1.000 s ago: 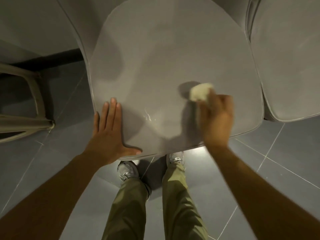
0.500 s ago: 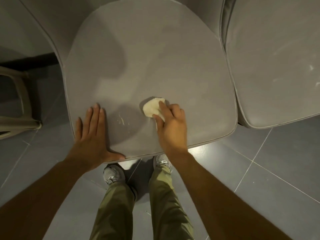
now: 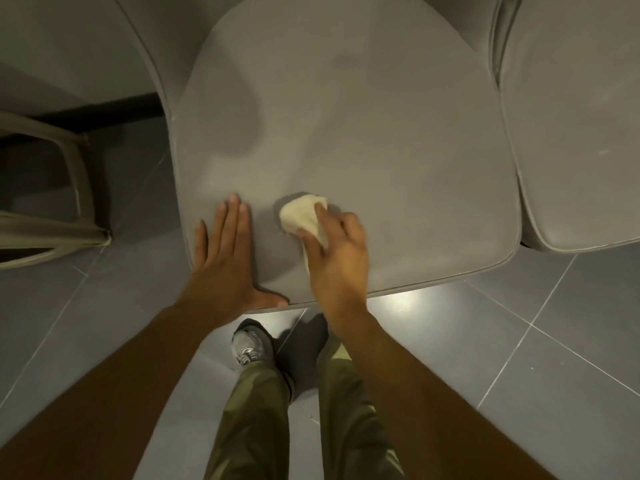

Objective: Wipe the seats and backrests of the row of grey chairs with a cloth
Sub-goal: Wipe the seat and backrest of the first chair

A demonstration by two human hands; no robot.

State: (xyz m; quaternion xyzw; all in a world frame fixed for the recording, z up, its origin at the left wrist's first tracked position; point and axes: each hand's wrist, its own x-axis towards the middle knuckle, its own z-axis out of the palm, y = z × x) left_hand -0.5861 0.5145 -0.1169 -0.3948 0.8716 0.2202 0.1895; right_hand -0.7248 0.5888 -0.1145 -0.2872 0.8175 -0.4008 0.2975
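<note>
A grey chair seat (image 3: 363, 140) fills the middle of the head view. My right hand (image 3: 337, 258) grips a bunched cream cloth (image 3: 301, 214) and presses it on the seat's front left part. Flat on the front left corner of the same seat lies my left hand (image 3: 225, 261), fingers straight and thumb spread along the front edge. A second grey seat (image 3: 581, 126) adjoins on the right. The backrests are out of view.
A beige chair frame (image 3: 74, 188) stands at the left on the grey tiled floor (image 3: 519, 341). My feet and olive trouser legs (image 3: 256, 410) are just in front of the seat's front edge. A dark skirting strip (image 3: 104, 110) runs behind at the left.
My right hand has carried the cloth leftward across the seat, from the right front part to close beside my left hand. The left hand has stayed flat on the corner.
</note>
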